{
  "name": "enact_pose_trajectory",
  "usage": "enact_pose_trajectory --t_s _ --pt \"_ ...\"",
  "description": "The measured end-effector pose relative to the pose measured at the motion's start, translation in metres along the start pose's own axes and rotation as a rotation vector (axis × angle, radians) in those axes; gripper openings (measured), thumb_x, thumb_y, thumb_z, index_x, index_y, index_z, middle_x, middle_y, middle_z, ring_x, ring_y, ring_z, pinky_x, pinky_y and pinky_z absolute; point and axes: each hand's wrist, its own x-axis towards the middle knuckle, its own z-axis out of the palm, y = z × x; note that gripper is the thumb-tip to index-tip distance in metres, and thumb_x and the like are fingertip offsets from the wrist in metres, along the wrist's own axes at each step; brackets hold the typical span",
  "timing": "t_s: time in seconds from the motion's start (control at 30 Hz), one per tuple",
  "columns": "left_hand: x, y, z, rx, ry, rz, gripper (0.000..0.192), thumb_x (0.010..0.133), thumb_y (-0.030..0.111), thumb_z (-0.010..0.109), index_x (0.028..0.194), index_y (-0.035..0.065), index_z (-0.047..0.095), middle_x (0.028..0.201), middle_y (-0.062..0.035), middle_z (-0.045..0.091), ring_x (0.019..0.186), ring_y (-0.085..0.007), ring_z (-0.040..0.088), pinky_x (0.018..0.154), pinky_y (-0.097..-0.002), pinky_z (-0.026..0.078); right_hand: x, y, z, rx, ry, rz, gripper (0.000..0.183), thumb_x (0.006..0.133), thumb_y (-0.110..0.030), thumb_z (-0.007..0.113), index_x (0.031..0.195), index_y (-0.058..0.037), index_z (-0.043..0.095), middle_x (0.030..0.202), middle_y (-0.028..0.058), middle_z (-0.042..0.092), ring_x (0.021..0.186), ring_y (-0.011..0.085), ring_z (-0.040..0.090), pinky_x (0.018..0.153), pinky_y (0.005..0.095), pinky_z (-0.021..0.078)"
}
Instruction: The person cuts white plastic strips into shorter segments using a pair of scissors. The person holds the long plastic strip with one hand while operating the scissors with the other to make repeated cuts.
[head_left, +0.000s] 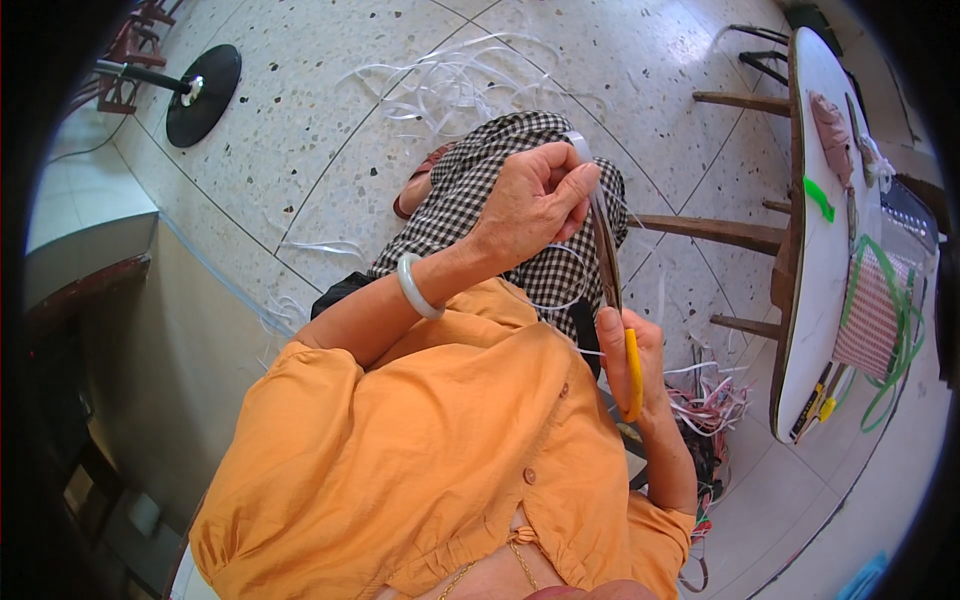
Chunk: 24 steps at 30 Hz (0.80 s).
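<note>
My right hand (634, 360) grips the yellow handle of a pair of scissors (606, 244), whose long blades point away from me over my lap. My left hand (536, 195), with a pale bangle on its wrist, pinches a white plastic strip (577, 142) between thumb and fingers close to the blade tips. The strip runs along the blades, so I cannot tell whether it lies between them. A thin white strip (581, 281) curls in a loop over my checked trousers, below the left hand.
Loose white strips (450, 82) lie on the speckled tile floor ahead. At the right stands a white-topped table (810, 300) with a woven pink-and-white piece (874, 315), green straps (892, 300) and a cutter knife (814, 401). A tangle of strips (712, 401) sits beside me. A round black base (202, 96) stands far left.
</note>
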Motion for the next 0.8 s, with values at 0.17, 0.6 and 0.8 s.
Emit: enact_pose_trajectory --t_s 0.17,0.6,0.8 --pt "0.002 -0.002 0.000 0.004 -0.010 0.002 0.023 0.097 0.018 0.056 0.080 0.0024 0.056 0.059 -0.0005 0.056 0.045 -0.0040 0.048 0.039 -0.0169 0.036 -0.001 0.000 0.000 -0.028 0.019 -0.020 0.055 0.093 -0.042 0.058 0.060 -0.0013 0.043 0.051 0.0007 0.033 0.054 0.0070 0.031 0.044 0.0298 0.0285" --pt "0.005 0.003 0.003 -0.031 0.024 0.008 0.022 0.097 0.017 0.056 0.080 0.0028 0.055 0.058 0.0007 0.053 0.044 -0.0035 0.042 0.040 -0.0178 0.032 0.003 -0.002 0.001 -0.045 0.021 -0.059 0.056 0.094 -0.044 0.057 0.062 -0.0004 0.041 0.050 0.0052 0.032 0.053 0.0082 0.031 0.043 0.0317 0.0281" --pt "0.005 0.002 0.002 -0.047 0.021 0.016 0.023 0.097 0.017 0.057 0.079 0.0028 0.056 0.058 0.0009 0.053 0.044 -0.0033 0.042 0.039 -0.0176 0.032 0.004 -0.001 0.001 -0.065 0.027 -0.071 0.056 0.094 -0.043 0.057 0.061 -0.0004 0.041 0.050 0.0047 0.031 0.054 0.0083 0.029 0.043 0.0317 0.0275"
